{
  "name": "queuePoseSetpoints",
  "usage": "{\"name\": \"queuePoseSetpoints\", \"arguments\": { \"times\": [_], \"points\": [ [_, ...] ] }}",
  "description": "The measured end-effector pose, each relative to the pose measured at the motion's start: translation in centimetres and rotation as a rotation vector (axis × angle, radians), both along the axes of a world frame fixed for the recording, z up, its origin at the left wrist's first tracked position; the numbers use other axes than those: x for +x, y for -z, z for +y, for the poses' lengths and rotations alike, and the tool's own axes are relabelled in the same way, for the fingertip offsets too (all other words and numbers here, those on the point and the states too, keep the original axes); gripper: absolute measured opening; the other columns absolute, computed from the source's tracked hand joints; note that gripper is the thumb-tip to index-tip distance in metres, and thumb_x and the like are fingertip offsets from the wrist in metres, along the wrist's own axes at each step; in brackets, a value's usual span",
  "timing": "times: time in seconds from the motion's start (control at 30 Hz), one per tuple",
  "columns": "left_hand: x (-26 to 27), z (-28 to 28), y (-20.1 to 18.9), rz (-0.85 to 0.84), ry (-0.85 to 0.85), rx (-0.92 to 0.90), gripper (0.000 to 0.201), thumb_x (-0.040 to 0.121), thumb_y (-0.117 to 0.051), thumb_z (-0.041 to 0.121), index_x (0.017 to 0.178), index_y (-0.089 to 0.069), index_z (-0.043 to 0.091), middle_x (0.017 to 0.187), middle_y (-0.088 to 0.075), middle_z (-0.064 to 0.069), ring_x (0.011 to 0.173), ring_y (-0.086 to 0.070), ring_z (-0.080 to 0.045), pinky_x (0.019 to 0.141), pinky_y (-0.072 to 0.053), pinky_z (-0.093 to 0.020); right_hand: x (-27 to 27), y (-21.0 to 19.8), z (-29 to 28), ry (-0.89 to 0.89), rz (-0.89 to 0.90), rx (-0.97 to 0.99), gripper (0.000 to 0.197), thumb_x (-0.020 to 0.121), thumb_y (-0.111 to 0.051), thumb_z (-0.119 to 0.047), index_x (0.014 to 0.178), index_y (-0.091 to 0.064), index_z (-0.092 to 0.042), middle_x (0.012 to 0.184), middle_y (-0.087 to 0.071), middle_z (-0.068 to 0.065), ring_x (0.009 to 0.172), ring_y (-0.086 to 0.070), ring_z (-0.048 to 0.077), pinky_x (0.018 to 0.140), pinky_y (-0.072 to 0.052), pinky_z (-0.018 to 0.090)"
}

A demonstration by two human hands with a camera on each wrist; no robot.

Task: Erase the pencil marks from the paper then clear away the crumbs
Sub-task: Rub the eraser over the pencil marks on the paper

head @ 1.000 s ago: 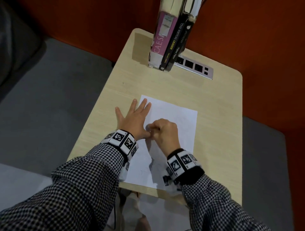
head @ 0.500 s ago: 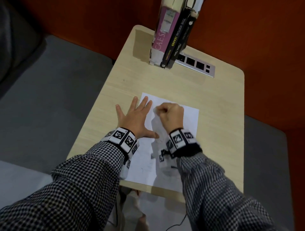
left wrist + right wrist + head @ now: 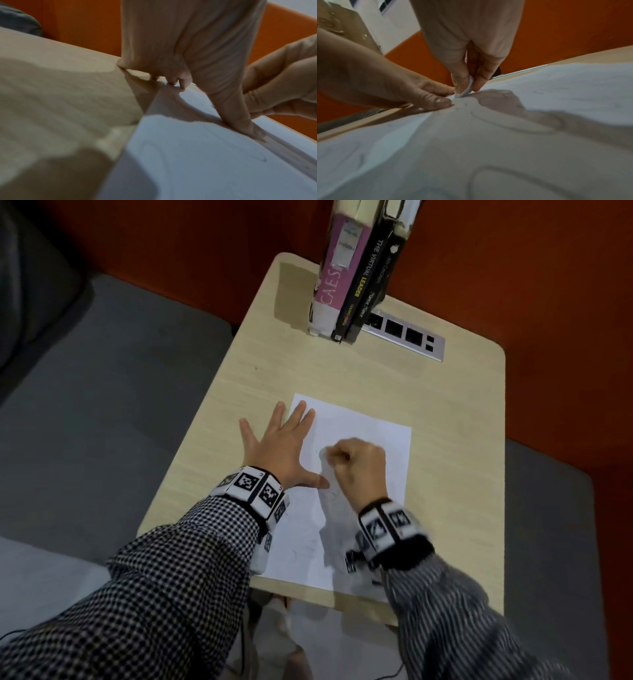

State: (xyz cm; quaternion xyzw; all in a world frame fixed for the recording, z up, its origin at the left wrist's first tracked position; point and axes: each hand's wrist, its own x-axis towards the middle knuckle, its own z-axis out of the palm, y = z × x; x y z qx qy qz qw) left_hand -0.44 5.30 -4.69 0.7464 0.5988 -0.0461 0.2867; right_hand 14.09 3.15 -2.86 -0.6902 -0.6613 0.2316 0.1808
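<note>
- A pale wooden desk stands against an orange wall, with grey seating on both sides.
- The paper lies at the desk's near edge, faint pencil marks on it.
- The left hand presses flat, fingers spread, across the paper's left edge.
- The right hand pinches a white eraser against the sheet.
- Books and a socket strip occupy the far edge.

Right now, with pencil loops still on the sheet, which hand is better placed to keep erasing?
Right. The right hand already pinches the eraser against the paper beside a pencil loop; the left hand lies flat, pinning the sheet.
</note>
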Motion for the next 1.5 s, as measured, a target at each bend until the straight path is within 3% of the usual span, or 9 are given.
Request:
{"name": "queuePoseSetpoints", "arguments": {
  "times": [0.13,0.23,0.43,0.63,0.8,1.03,1.17,1.33,1.5],
  "points": [
    [0.1,0.0,-0.2,0.009,0.011,-0.004,0.127,0.061,-0.063,0.081,0.152,0.011,0.034,0.158,0.021,0.018,0.146,0.023,-0.015,0.105,0.006,-0.073,0.0,-0.6,2.4,0.014,0.047,0.018,0.009,0.074,-0.064,0.000,0.073,-0.073,-0.003,0.074,-0.073,0.016,0.071,-0.066,0.031,0.067,-0.048,0.024],
    [0.1,0.1,-0.2,0.011,0.001,-0.003,0.126,0.061,-0.063,0.081,0.153,0.011,0.033,0.158,0.021,0.018,0.146,0.023,-0.015,0.105,0.005,-0.072,-0.4,-0.5,5.6,0.040,0.117,0.047,0.015,0.073,-0.061,0.004,0.073,-0.074,-0.003,0.073,-0.073,0.015,0.071,-0.067,0.031,0.068,-0.054,0.032],
    [0.0,0.0,-0.2,-0.005,-0.005,-0.012,0.126,0.062,-0.064,0.079,0.153,0.011,0.033,0.158,0.022,0.018,0.145,0.024,-0.014,0.105,0.007,-0.072,0.6,-0.8,0.3,0.003,0.037,-0.016,0.011,0.076,-0.065,-0.003,0.067,-0.071,0.000,0.068,-0.071,0.015,0.066,-0.065,0.030,0.063,-0.050,0.029],
    [0.1,0.0,-0.3,-0.001,-0.006,-0.011,0.127,0.061,-0.064,0.080,0.153,0.011,0.033,0.158,0.021,0.018,0.146,0.023,-0.014,0.106,0.007,-0.072,-0.2,-0.3,6.5,0.045,0.106,0.035,0.011,0.073,-0.066,0.003,0.070,-0.074,-0.004,0.071,-0.073,0.013,0.070,-0.067,0.027,0.068,-0.054,0.032],
    [0.0,0.0,-0.1,-0.003,0.001,-0.008,0.127,0.061,-0.062,0.080,0.152,0.012,0.033,0.158,0.022,0.018,0.146,0.024,-0.015,0.105,0.007,-0.073,0.8,-1.1,0.2,-0.023,0.066,-0.024,0.009,0.076,-0.067,-0.004,0.068,-0.072,-0.005,0.071,-0.072,0.012,0.067,-0.065,0.026,0.064,-0.047,0.025],
    [0.4,0.4,-0.8,0.007,-0.022,-0.034,0.127,0.062,-0.069,0.075,0.153,0.010,0.033,0.158,0.021,0.017,0.146,0.022,-0.016,0.105,0.005,-0.073,-0.4,-0.2,6.4,0.000,0.116,0.013,0.012,0.073,-0.065,0.001,0.068,-0.073,-0.006,0.069,-0.072,0.011,0.069,-0.066,0.028,0.067,-0.054,0.033],
    [2.1,0.3,-1.2,-0.028,-0.134,-0.074,0.130,0.059,-0.068,0.077,0.154,0.008,0.031,0.159,0.018,0.017,0.146,0.023,-0.018,0.104,0.006,-0.073,-0.6,-0.2,5.2,0.019,0.111,0.025,0.015,0.077,-0.061,-0.001,0.067,-0.071,-0.005,0.064,-0.070,0.013,0.061,-0.058,0.025,0.058,-0.042,0.025],
    [2.3,-0.3,-0.6,-0.041,-0.186,-0.027,0.110,0.077,-0.066,0.054,0.153,0.010,0.030,0.159,0.019,0.016,0.146,0.023,-0.018,0.105,0.005,-0.075,-0.8,0.0,2.9,-0.075,0.035,0.010,0.010,0.078,-0.064,-0.006,0.071,-0.072,-0.005,0.071,-0.071,0.013,0.066,-0.063,0.028,0.064,-0.050,0.032],
    [2.5,-0.2,-1.0,-0.052,-0.176,-0.053,0.125,0.067,-0.067,0.070,0.154,0.011,0.025,0.159,0.018,0.015,0.146,0.024,-0.019,0.104,0.007,-0.074,-1.7,-0.5,7.2,0.016,0.107,0.020,0.011,0.074,-0.064,0.001,0.070,-0.073,-0.004,0.070,-0.072,0.012,0.070,-0.065,0.028,0.068,-0.053,0.032]
  ]
}}
